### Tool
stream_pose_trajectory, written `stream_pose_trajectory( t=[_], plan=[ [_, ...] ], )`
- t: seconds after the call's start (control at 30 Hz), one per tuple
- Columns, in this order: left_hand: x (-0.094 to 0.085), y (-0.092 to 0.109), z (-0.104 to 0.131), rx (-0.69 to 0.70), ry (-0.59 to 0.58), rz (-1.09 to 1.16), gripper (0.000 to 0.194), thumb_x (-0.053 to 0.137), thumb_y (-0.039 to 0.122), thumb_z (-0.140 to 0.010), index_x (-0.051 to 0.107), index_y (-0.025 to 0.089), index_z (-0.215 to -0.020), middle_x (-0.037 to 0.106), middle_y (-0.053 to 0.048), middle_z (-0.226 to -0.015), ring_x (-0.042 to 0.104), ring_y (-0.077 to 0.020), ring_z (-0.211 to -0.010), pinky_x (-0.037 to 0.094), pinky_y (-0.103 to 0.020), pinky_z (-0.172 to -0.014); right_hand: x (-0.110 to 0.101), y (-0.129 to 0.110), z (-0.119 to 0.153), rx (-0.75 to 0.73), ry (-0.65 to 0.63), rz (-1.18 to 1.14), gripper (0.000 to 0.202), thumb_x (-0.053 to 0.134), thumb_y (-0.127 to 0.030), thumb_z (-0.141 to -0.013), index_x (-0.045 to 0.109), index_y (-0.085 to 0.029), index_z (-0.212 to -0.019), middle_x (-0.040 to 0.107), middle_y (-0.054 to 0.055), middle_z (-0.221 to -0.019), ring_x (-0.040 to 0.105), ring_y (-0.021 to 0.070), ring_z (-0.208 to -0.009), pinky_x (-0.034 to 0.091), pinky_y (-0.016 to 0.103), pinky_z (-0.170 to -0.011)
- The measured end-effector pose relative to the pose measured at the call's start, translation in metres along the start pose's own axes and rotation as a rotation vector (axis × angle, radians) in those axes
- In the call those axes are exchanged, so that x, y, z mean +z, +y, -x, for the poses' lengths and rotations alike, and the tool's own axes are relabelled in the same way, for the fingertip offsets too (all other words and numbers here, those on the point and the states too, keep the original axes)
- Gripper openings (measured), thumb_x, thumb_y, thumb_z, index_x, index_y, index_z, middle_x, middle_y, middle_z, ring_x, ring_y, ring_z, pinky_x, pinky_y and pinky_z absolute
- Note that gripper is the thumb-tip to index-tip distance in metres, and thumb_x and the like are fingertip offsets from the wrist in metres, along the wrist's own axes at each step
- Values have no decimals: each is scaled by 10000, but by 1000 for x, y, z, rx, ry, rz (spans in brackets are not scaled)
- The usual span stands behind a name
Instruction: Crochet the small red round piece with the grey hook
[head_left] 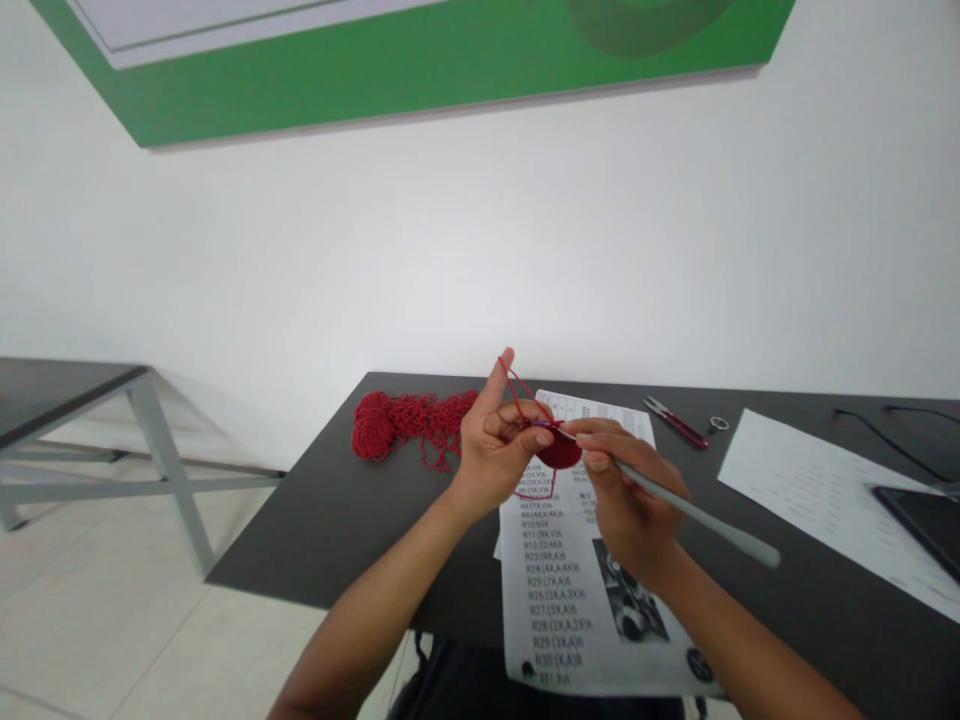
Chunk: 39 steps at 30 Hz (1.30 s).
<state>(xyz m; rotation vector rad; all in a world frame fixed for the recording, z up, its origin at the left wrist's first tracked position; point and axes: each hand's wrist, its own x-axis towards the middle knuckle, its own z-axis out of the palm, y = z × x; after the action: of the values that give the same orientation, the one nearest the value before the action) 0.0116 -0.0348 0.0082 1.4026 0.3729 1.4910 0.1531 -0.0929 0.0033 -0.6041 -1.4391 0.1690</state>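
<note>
My left hand (493,440) pinches a small round red crochet piece (559,453), with red yarn looped over its raised index finger. My right hand (626,495) grips a grey crochet hook (697,517) whose tip meets the red piece. Both hands hover over a printed pattern sheet (559,590) on the dark table (337,520). A loose heap of red yarn (409,420) lies on the table to the left of my left hand, and a strand runs from it to the finger.
Red-handled snips (675,421) and a small metal ring (718,423) lie behind the sheet. Another printed paper (817,490) lies at right, with a dark tablet (926,525) and a black cable (885,435). A second table (67,385) stands at left across the floor.
</note>
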Motion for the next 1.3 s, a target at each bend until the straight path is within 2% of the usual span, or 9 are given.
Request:
stream_pose_trajectory(
  t=[0.4,0.6,0.67,0.77,0.87,0.97,1.03,1.1,1.3],
  plan=[
    [2,2,0,-1,-19,-32,1057,861,370,-765,232,255,-1607,716,7,-775,632,-120,-657,505,-207,-610,0,0,-1,-20,-8,7,200,588,-127,-948,702,-238,-1070,756,60,-1041,722,218,-969,602,401,-837],
    [-13,4,-12,163,-39,-335,728,609,552,-936,387,236,-1553,665,-12,-812,564,-136,-681,462,-266,-646,-9,11,-10,4,-77,-20,117,590,-170,-959,691,-225,-984,717,60,-982,688,205,-912,577,371,-781],
    [-23,2,-17,269,-68,-627,627,615,589,-913,585,203,-1406,657,-32,-824,555,-171,-751,458,-314,-721,-12,14,-12,-1,-104,-50,111,588,-174,-962,688,-220,-977,711,57,-967,681,200,-901,569,361,-769],
    [-32,-5,-21,297,-135,-819,475,586,626,-909,766,187,-892,650,-75,-796,553,-218,-819,427,-361,-757,-15,16,-14,-17,-133,-55,109,584,-174,-962,685,-215,-967,705,57,-959,677,198,-898,563,356,-763],
    [-30,-11,-23,208,-47,-631,640,503,686,-921,551,191,-518,473,-23,-580,448,-174,-646,365,-327,-638,-17,19,-15,-46,-115,-50,107,582,-177,-961,681,-217,-950,702,51,-932,679,198,-884,566,354,-750],
    [-21,-8,-23,-85,1,-111,661,556,677,-900,442,189,-468,392,6,-553,353,-129,-538,309,-289,-535,-19,22,-16,-67,-122,-48,107,580,-180,-959,676,-221,-938,703,48,-916,683,198,-863,572,358,-737],
    [-16,0,-22,-301,-77,222,583,556,694,-886,607,186,-604,382,9,-586,397,-141,-570,343,-280,-528,-19,24,-17,-81,-147,-40,101,580,-185,-958,671,-223,-936,705,53,-923,685,201,-857,576,366,-738],
    [-11,8,-20,-385,-70,399,517,613,668,-860,731,184,-998,385,21,-636,411,-135,-598,351,-250,-524,-19,25,-17,-98,-173,-14,98,579,-186,-958,667,-222,-934,705,59,-937,687,203,-862,579,369,-739],
    [-4,10,-12,-393,-109,406,746,690,629,-822,521,251,-1443,516,7,-771,433,-118,-602,375,-237,-524,-15,25,-15,-90,-165,99,83,593,-184,-946,667,-215,-922,712,70,-962,689,199,-882,575,358,-758]
  ],
)
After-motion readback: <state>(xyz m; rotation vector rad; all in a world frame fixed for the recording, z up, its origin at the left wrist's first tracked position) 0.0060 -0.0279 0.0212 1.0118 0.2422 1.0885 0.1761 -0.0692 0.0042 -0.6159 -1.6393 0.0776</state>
